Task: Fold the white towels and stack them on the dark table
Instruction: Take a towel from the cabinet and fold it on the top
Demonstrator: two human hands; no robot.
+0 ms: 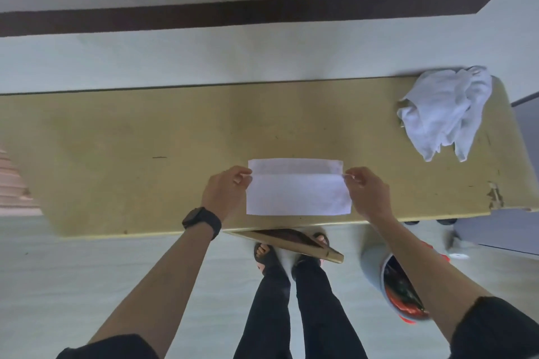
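A white towel [297,192] lies flat near the front edge of the yellowish-brown table [145,160], with a folded flap laid over its near part and a narrow strip showing at the far side. My left hand [226,189] pinches the flap's left corner. My right hand [366,191] pinches its right corner. A crumpled heap of white towels [446,114] sits at the table's far right corner, well apart from both hands.
A bin [399,288] with red and dark contents stands on the floor under my right arm. A pulled-out drawer or board [291,240] juts from under the table's front edge above my feet. The table's right front corner [495,198] is chipped.
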